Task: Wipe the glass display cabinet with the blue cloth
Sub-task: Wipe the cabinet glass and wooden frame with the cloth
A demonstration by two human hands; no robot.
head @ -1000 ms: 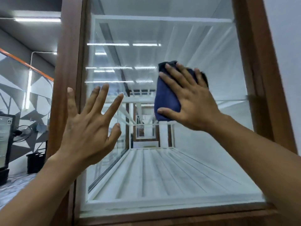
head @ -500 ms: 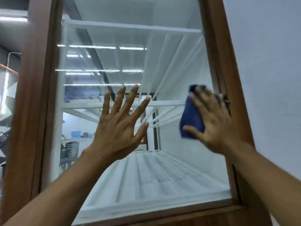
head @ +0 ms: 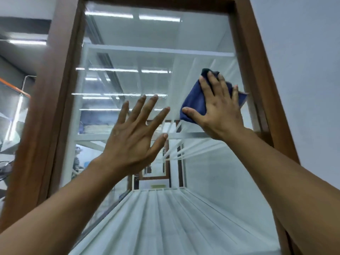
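Blue cloth [head: 195, 100] under flat right hand [head: 220, 111], near frame's [head: 257, 74] right edge

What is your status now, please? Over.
Left hand open, fingers spread. Right hand presses blue cloth on glass, near right frame. Nothing blocks it.

Your glass display cabinet [head: 257, 89] stands upright right in front of you: a tall clear pane [head: 139, 34] set in a brown wooden frame [head: 60, 89]. Through the glass you see white shelves [head: 158, 50] and a white slatted floor, and ceiling strip lights reflect across the upper part of the glass. Your blue cloth [head: 195, 102] is dark blue and loosely bunched. It lies flat against the pane on its right side, about mid-height. Its right corner reaches the inner edge of the frame. Your right hand [head: 219, 111] presses it to the glass with fingers spread and straight.
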